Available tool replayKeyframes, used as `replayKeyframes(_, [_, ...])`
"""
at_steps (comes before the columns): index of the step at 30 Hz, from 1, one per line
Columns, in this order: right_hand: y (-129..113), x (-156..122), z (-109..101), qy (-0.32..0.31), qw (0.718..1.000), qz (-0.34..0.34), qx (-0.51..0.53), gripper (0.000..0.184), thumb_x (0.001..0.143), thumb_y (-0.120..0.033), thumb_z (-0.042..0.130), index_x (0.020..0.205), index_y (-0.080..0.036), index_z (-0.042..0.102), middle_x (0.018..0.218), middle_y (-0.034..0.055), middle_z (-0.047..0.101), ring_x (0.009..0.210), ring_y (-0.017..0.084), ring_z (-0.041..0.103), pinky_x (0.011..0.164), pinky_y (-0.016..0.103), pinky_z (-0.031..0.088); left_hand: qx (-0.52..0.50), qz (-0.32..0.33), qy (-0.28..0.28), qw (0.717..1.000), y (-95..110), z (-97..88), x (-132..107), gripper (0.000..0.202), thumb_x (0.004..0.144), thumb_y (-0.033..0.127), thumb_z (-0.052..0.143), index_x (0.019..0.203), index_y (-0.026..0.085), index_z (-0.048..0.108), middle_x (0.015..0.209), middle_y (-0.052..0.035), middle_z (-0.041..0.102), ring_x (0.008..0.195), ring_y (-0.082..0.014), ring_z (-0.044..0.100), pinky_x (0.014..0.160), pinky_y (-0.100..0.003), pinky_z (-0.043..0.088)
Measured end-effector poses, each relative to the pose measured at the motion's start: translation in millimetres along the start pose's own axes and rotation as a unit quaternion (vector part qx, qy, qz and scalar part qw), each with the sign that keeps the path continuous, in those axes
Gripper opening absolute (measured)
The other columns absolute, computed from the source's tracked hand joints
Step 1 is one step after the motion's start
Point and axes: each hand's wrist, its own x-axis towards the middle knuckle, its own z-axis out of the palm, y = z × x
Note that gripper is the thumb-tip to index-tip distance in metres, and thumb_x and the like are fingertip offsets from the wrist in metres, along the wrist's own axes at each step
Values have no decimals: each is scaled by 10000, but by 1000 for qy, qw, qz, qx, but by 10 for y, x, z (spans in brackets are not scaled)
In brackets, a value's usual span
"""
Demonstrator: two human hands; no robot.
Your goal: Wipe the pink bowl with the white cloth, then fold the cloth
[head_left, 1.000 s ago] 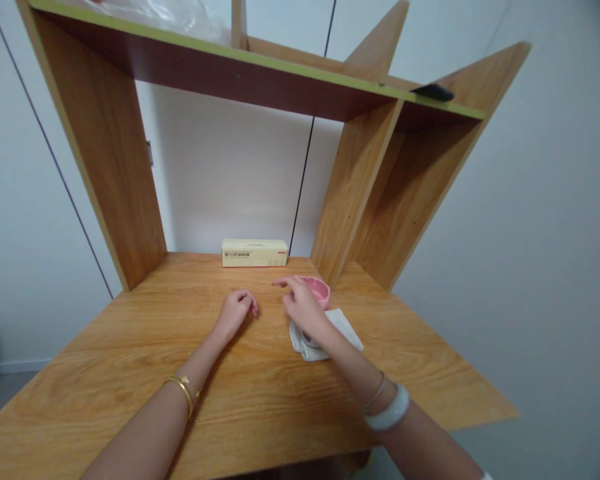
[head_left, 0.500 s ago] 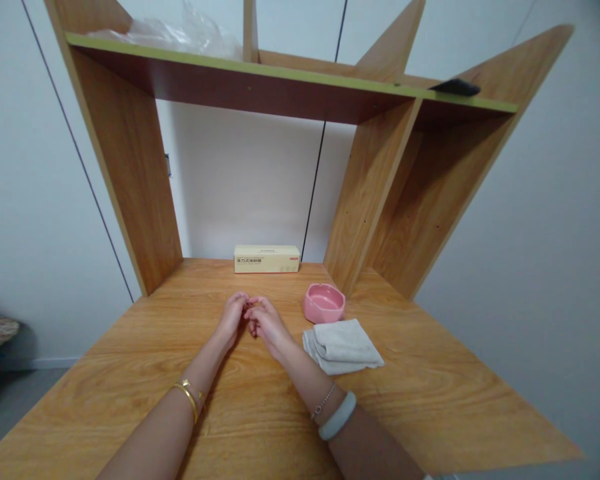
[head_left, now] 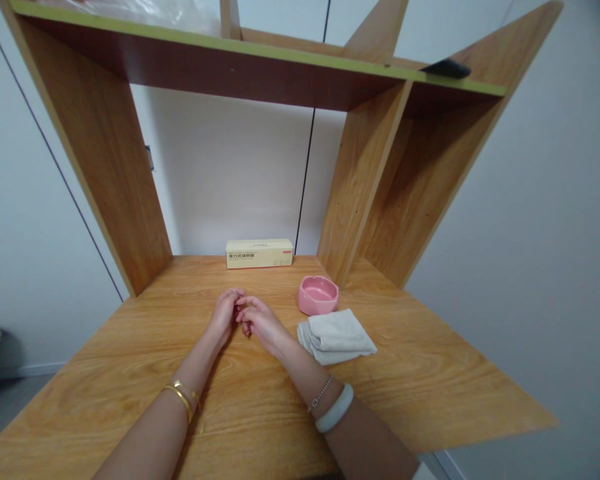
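On the worktop [head_left: 250, 413]: left hand [head_left: 224, 313], right hand [head_left: 261, 323], fingers curled and meeting, whether clamped on anything untellable; rightward, pink bowl [head_left: 318, 304] behind folded grey cloth [head_left: 343, 337]. Advisable: light, steady finger contact.

Left forearm [head_left: 196, 365] and right forearm [head_left: 303, 370] extend forward and converge. The left hand [head_left: 224, 313] and right hand [head_left: 263, 325] lie close together, fingers bent inward; whether the fingertips touch is unclear.
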Motion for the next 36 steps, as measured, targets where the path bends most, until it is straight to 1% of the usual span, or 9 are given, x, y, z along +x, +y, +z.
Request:
replayKeyframes(5, [-15, 0, 4, -3, 1000, 3, 12, 319, 494, -129, 472, 800, -200, 533, 494, -96, 542, 338, 61, 377, 379, 188, 248, 12, 17, 11, 1000, 19, 23, -12, 103, 587, 214, 531, 674, 160, 524, 482, 73, 441, 349, -57, 361, 334, -160, 248])
replayKeyframes(11, [-18, -13, 11, 2, 1000, -1, 20, 325, 490, -130, 465, 801, -197, 533, 489, -92, 544, 333, 60, 376, 375, 187, 243, 17, 16, 14, 1000, 15, 27, -11, 94, 603, 214, 520, 679, 160, 525, 481, 74, 440, 339, -56, 355, 339, -164, 251])
replayKeyframes(16, [-22, -1, 2, -7, 1000, 6, 11, 316, 506, -123, 469, 808, -195, 527, 496, -92, 544, 332, 62, 381, 373, 187, 248, 18, 16, 15, 1000, 21, 33, -20, 101, 607, 232, 522, 676, 158, 526, 474, 73, 440, 341, -59, 356, 335, -165, 251])
replayKeyframes(23, [-10, 14, -7, -9, 1000, 6, -1, 301, 523, -117, 481, 811, -199, 516, 498, -96, 543, 335, 60, 385, 376, 185, 254, 20, 21, 21, 999, 27, 34, -21, 105, 579, 221, 514, 660, 155, 525, 480, 72, 446, 352, -55, 366, 337, -159, 247])
replayKeyframes(36, [-4, 17, -7, -7, 1000, 5, 7, 298, 502, -140, 486, 790, -205, 526, 495, -96, 539, 334, 55, 371, 376, 182, 247, 17, 24, 20, 999, 14, 29, 3, 96, 572, 205, 520, 654, 159, 535, 482, 66, 454, 362, -60, 369, 340, -163, 246])
